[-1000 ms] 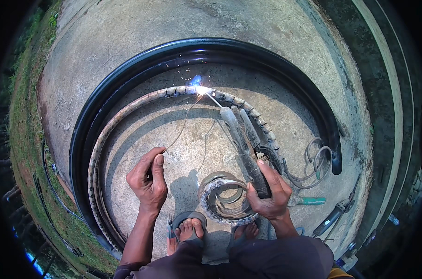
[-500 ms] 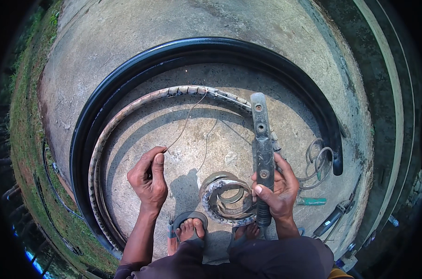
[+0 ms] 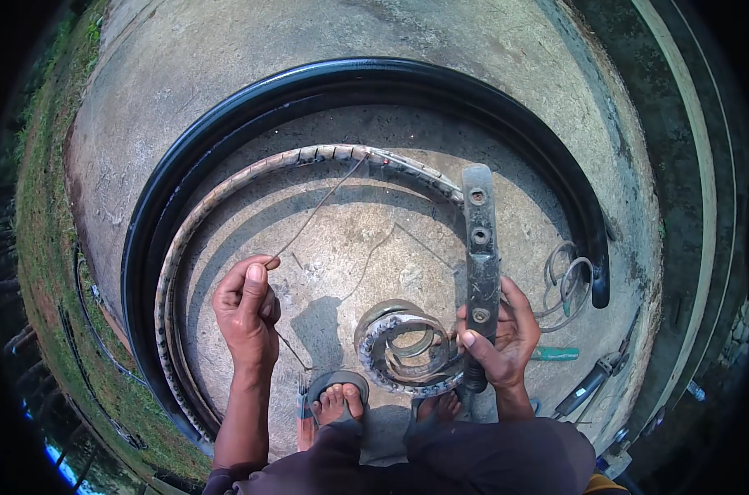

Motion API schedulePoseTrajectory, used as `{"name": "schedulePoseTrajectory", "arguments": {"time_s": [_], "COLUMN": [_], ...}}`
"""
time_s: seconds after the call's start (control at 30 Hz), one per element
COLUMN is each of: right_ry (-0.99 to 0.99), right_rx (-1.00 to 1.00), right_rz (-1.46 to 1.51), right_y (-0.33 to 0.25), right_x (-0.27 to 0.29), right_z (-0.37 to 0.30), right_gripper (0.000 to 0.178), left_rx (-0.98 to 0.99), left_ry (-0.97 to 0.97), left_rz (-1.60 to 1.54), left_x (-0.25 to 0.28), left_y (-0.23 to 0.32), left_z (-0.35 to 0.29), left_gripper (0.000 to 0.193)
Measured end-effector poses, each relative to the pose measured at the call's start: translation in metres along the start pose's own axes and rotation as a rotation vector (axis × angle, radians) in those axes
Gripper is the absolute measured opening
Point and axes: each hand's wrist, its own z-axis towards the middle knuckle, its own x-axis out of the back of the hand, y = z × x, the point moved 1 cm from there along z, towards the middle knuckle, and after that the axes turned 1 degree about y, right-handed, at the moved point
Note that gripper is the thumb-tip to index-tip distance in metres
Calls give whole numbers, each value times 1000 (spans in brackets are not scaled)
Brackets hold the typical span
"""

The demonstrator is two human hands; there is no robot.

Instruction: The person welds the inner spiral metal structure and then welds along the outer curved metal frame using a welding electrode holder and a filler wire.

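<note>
Between the thumb and fingers of my left hand (image 3: 247, 307), closed in a pinch, is a thin metal rod (image 3: 316, 206). Its far end meets a curved, slotted pale metal piece (image 3: 263, 172) near the top of that arc. A thin length also shows below the hand, by my left foot. My right hand (image 3: 506, 342) is wrapped round the ribbed grip of a long black handle-like tool (image 3: 482, 264) with bolt holes, held upright; its exact kind cannot be told. Behind its lower part lies a coiled, whitish banded ring (image 3: 382, 346).
A large black curved channel (image 3: 366, 70) arches around the work on the concrete (image 3: 250, 49). At right lie a looped grey cable (image 3: 568, 280), a green strip (image 3: 556, 354) and an angle grinder (image 3: 585, 389). My sandalled feet (image 3: 341, 400) stand close by. Grass (image 3: 48, 247) borders the left.
My left hand has shifted slightly left and up, drawing the rod to a lower slant. My right hand and the black tool have moved a little right. A thin length now shows below my left hand.
</note>
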Motion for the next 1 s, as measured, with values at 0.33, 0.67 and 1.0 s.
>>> {"name": "schedulePoseTrajectory", "arguments": {"time_s": [0.33, 0.67, 1.0], "right_ry": [44, -48, 76], "right_rx": [-283, 13, -293], "right_rz": [315, -148, 469], "right_y": [-2, -10, -12], "right_x": [12, 24, 34], "right_z": [-7, -8, -9], "right_gripper": [81, 72, 85], "left_rx": [-1056, -1309, 117], "left_ry": [-119, -185, -22], "left_rz": [940, 1243, -219], "left_x": [1, -2, 43], "left_y": [7, 36, 21], "left_z": [-11, -27, 6], "left_gripper": [16, 18, 31]}}
